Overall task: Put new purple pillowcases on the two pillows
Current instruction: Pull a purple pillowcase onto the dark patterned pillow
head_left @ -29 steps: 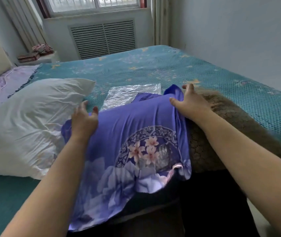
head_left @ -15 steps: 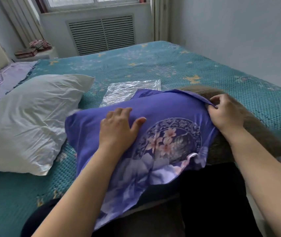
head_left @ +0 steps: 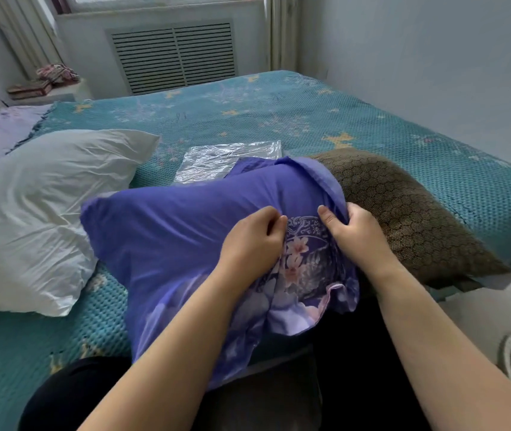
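Purple pillowcase [head_left: 179, 244], one in view, is drawn partway over a brown honeycomb-patterned pillow [head_left: 403, 219] at the near edge of the teal bedspread [head_left: 279, 119], and its fabric is pinched by both the left hand [head_left: 252, 241] and the right hand [head_left: 353, 234]. One bare white pillow [head_left: 39, 213] is seen to the left, and one clear plastic bag [head_left: 223, 160] lies flat just behind the pillowcase.
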Tool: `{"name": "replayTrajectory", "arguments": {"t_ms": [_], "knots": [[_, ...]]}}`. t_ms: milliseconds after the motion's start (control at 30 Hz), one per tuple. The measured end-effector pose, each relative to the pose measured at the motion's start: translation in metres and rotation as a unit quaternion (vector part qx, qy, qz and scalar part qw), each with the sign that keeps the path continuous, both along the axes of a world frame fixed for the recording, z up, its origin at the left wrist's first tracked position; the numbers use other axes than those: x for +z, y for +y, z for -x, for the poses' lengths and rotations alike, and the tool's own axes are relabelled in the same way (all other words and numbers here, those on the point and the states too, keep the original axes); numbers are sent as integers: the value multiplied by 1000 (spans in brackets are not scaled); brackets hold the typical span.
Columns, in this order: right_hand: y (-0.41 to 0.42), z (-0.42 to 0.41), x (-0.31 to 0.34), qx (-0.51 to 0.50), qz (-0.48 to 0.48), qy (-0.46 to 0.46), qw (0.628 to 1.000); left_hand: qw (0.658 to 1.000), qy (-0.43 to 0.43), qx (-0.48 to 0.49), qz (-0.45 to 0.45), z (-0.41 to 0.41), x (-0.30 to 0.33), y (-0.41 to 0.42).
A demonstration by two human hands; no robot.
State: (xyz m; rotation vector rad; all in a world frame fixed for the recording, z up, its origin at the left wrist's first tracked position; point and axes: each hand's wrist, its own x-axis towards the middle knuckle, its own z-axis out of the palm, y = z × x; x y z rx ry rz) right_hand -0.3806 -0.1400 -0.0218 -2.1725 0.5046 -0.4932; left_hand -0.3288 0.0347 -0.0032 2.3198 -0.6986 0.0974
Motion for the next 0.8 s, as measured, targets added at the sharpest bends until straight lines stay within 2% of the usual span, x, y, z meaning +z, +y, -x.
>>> {"name": "replayTrajectory", "arguments": {"t_ms": [67,133,167,234,300,400,500,567,634,701,801], "knots": [[5,8,3,59,-49,11,997,996,-61,43,-38,-4,-17,8],[9,20,-6,76,-29,49,996,991,-110,64,-32,-8,-30,19],[9,27,-14,51,21,67,996,990,-126,65,-16,-9,-33,22],[2,40,-27,-61,129,60,988,987,-153,49,7,-7,-38,23],[-12,45,-34,-160,143,4,977,983,-184,0,12,-1,-43,20],[-17,35,-37,-186,104,-13,977,971,-227,-29,-67,11,-48,18],[-9,30,-36,-162,111,-19,980,962,-210,-32,-170,21,-51,33],[-10,34,-35,-146,134,14,980,940,-242,-51,-234,27,-61,43],[-11,36,-34,-117,118,56,985,925,-292,-36,-242,31,-70,43],[-6,37,-38,-79,61,-3,995,928,-321,0,-190,28,-65,40],[15,39,-47,-93,16,-188,978,918,-376,7,-123,7,-40,41]]}}
